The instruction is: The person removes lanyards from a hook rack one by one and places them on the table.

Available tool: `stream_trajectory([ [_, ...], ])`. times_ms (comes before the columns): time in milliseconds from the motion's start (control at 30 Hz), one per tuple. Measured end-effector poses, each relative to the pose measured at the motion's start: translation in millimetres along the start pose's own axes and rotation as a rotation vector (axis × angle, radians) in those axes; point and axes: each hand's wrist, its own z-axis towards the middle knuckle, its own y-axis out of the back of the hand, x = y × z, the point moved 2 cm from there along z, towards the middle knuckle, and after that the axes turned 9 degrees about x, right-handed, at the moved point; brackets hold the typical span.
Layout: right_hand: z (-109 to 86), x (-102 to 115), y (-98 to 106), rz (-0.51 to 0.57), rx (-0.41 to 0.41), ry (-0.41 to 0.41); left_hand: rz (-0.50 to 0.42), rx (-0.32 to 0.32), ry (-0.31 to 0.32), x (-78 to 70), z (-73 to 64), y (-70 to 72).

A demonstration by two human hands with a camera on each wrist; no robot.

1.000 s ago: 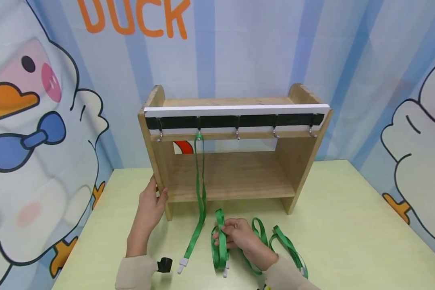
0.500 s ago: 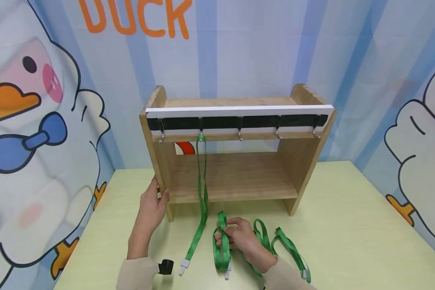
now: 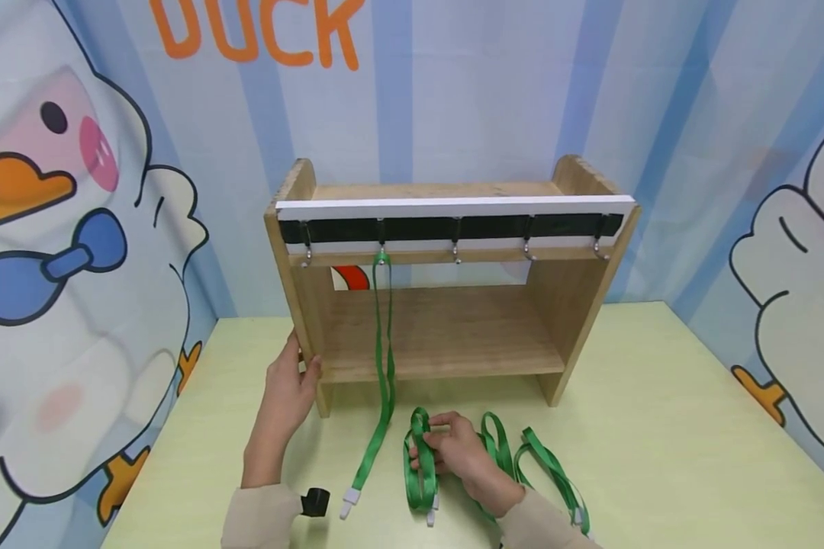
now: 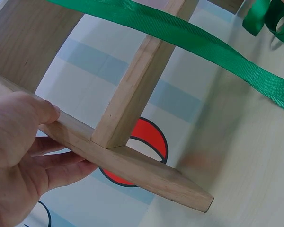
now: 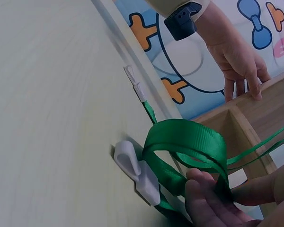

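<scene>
My left hand (image 3: 290, 393) grips the left side panel of a small wooden shelf (image 3: 446, 366); in the left wrist view the thumb lies on one side of the panel (image 4: 128, 172) and the fingers on the other. Between the thumb and fingers of my right hand (image 3: 468, 456) is a looped green lanyard (image 3: 422, 488), whose white plastic clip (image 5: 137, 172) hangs at its lower end. Another green lanyard (image 3: 378, 442) hangs from the second hook from the left, its clip end reaching down over the table.
A black strip (image 3: 419, 229) with several metal hooks (image 3: 456, 252) runs along the shelf's front. Two more green lanyards (image 3: 556, 476) lie on the table (image 3: 687, 427) to the right, one partly behind my right hand. A duck-print cloth (image 3: 474, 91) stands behind.
The top of the lanyard loop in my right hand has sunk slightly toward the table. My left hand keeps its grip on the shelf panel. The head view has shifted a little.
</scene>
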Motion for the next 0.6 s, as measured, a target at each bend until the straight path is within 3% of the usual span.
stream_trajectory([
  [233,-5.3,2.7,0.1,-0.116,-0.006,0.014,0.015,-0.005,-0.003,-1.2,0.0,1.6],
  [600,-16.9,12.4,5.4,-0.498,0.050,0.022,0.031,0.007,0.022,-2.7,0.2,0.1],
])
